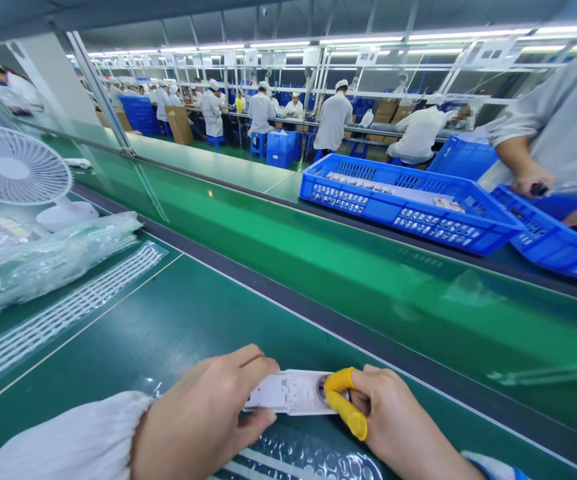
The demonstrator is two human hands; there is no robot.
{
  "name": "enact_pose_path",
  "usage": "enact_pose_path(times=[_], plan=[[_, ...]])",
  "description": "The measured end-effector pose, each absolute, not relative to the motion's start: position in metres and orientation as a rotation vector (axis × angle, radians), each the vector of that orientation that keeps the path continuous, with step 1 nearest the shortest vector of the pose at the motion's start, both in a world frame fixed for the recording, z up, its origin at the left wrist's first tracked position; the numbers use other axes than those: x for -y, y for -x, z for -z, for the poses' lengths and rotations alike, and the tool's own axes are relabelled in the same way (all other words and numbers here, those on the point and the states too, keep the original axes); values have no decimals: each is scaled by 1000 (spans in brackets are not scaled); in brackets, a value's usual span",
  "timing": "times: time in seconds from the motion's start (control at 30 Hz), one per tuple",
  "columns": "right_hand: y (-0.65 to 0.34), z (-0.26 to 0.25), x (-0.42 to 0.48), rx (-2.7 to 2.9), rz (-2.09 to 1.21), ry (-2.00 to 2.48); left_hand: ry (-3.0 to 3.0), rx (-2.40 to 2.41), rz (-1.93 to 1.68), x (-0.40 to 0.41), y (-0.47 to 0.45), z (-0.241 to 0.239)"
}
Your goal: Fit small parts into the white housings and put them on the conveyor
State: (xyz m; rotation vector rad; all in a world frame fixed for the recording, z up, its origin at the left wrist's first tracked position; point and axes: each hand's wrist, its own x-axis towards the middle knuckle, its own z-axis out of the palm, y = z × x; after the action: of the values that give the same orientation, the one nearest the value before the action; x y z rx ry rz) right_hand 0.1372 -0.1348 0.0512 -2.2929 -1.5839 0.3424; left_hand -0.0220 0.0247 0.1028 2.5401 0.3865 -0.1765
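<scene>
A long white plastic housing (pixel 296 392) lies across between my two hands, just above the green table top. My left hand (pixel 213 400) is closed on its left end, thumb below and fingers above. My right hand (pixel 383 407) grips the right end, with yellow finger cots (pixel 346 400) on the thumb and a finger. A small dark round part (pixel 322 388) shows in the housing beside the yellow fingertip, partly hidden by it. Under the housing lies a clear bubble-textured sheet (pixel 313 457) with white strips.
At the left are a white fan (pixel 16 167), clear plastic bags (pixel 53 257) and a sheet of white strips (pixel 68 317). Beyond the green conveyor belt (pixel 288 243) stands a blue basket (pixel 398 200) with small parts. A co-worker's hands (pixel 528 177) are over another blue basket (pixel 563 243).
</scene>
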Motion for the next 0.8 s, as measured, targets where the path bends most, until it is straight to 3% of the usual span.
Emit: enact_pose_path(times=[0.23,0.4,0.57,0.8], plan=[[-140,-71,140,1730,-571,2165,-2549,-467,224,-17,25,-104],[-142,-74,146,2055,-430,2198,-2556,-495,335,-15,24,-105],[-142,-66,148,2335,-41,2226,-2558,-514,365,-13,23,-105],[-145,-70,151,2301,34,2178,-2566,-467,276,-14,24,-104]])
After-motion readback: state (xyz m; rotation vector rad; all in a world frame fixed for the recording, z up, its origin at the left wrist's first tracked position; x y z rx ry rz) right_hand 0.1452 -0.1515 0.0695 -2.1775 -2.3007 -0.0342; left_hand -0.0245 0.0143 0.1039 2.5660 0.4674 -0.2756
